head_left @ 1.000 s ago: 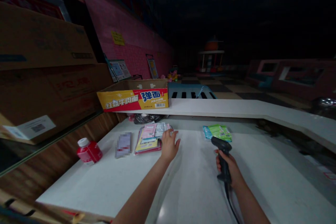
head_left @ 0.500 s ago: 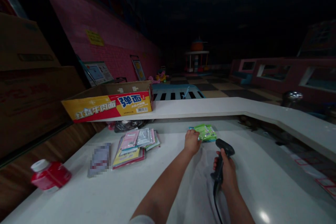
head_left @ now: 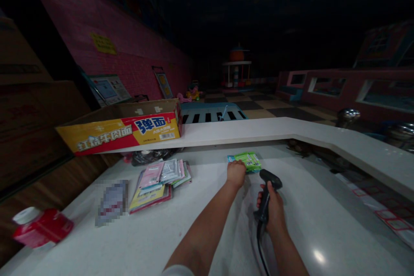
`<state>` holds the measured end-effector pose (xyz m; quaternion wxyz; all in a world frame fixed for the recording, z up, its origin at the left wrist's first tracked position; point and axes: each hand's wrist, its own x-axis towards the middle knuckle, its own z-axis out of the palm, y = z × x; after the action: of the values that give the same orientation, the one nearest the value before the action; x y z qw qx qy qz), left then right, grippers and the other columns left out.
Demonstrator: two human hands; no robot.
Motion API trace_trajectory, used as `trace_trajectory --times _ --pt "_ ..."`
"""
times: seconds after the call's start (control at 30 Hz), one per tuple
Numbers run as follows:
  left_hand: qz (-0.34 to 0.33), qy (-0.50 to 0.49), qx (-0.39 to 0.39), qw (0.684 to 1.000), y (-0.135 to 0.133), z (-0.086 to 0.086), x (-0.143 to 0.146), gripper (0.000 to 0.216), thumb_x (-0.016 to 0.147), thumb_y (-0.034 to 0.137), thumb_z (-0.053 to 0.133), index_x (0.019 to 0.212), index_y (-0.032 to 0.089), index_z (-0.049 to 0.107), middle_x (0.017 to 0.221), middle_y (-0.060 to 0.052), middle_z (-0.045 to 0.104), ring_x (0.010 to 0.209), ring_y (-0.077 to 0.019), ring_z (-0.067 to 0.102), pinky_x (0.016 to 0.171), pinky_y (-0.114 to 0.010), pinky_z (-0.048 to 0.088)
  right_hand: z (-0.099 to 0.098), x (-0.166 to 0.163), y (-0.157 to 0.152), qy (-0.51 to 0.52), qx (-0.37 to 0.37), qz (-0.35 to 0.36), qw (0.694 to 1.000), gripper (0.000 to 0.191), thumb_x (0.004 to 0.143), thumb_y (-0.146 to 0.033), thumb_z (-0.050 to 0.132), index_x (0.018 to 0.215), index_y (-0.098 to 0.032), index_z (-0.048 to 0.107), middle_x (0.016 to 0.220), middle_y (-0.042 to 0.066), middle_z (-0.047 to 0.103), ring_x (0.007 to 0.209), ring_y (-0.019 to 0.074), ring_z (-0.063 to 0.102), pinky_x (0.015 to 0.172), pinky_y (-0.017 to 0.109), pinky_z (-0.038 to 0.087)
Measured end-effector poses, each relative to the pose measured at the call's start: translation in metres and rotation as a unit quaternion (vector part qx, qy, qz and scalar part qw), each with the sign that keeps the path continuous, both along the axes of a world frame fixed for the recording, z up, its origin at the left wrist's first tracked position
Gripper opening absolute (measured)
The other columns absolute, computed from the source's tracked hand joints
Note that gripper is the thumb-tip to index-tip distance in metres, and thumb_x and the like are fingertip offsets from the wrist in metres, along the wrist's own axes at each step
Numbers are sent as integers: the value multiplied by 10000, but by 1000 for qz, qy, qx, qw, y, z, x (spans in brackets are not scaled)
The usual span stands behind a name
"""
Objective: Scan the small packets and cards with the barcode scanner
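Observation:
My right hand is wrapped round the handle of a black barcode scanner, whose head tilts up beside some green packets. A black cable runs down from its handle. At the near left edge of the green packets, my left hand has its fingers curled down on them; the fingertips are partly hidden. A bit of blue shows at the packets' left end. Further left on the white counter lies a pile of flat packets in pink, silver, yellow and green.
A red bottle with a white cap lies at the left, near a blurred-out flat item. An open noodle carton rests on the raised white ledge behind the counter. Brown cartons are stacked at far left.
The view has turned slightly right, so the bottle, pile and carton sit further left in it. Both hands stay at the green packets and scanner.

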<state>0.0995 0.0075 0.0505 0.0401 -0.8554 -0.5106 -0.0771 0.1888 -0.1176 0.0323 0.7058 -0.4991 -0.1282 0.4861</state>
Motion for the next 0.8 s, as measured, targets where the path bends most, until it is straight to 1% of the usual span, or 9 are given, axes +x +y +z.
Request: trace_trajectory --times 0.1,0.2,0.27,0.33,0.4,0.5,0.6,0.7,0.8 --pt "17 -35 30 999 0 6 -8 276 901 109 417 1002 123 673 1104 -160 643 1098 -268 564 866 -379 472 -1 0 0 -4 2 -3 1000 587 592 -675 726 851 -163 603 485 -37 585 375 107 494 345 200 401" --pt "52 -133 29 989 6 8 -18 291 885 68 401 1001 151 655 1083 -127 633 992 -219 593 823 -319 466 -2 -1 0 -7 7 -1 1000 573 593 -661 736 839 -160 605 484 -37 583 376 108 498 347 203 408" --pt "57 -224 20 973 11 9 -27 272 888 73 392 953 154 643 980 -100 647 898 -191 606 801 -294 457 -3 -1 0 -6 11 3 1000 559 593 -641 749 835 -158 605 482 -38 582 374 106 497 349 203 412" --pt "43 -313 23 948 13 8 -38 256 910 122 382 872 159 632 861 -74 647 840 -183 605 781 -290 454 -3 -1 0 -7 13 5 1000 545 596 -624 756 832 -157 605 479 -36 582 370 106 497 349 203 412" --pt "28 -384 35 922 9 6 -54 263 928 180 381 838 166 627 811 -60 648 813 -178 607 772 -292 462 -4 -1 0 -7 13 7 1000 535 601 -619 754 830 -160 602 479 -35 584 368 109 500 346 204 410" --pt "24 -451 51 891 -11 -4 -85 245 926 241 414 893 172 647 867 -68 680 836 -178 630 785 -304 491 -6 -1 0 -8 20 10 1000 526 606 -614 753 830 -165 595 482 -36 588 370 110 503 345 202 408" --pt "45 -491 36 869 -41 -22 -121 225 891 289 479 951 176 664 954 -87 696 869 -188 654 753 -308 534 -8 -1 0 -17 20 14 1000 529 598 -617 758 821 -168 592 476 -40 584 367 109 498 337 200 402" --pt "64 -487 30 871 -67 -38 -150 190 843 288 543 918 183 683 968 -90 706 882 -198 663 754 -322 549 -8 -1 -1 -25 25 15 999 519 606 -608 758 821 -164 598 483 -37 589 376 106 504 349 199 415" --pt "93 -476 33 874 -79 -46 -165 162 807 308 598 751 175 670 937 -92 715 852 -204 662 764 -340 537 -9 0 -2 -25 28 14 999 515 604 -588 766 829 -154 605 482 -33 588 373 103 499 348 197 413"
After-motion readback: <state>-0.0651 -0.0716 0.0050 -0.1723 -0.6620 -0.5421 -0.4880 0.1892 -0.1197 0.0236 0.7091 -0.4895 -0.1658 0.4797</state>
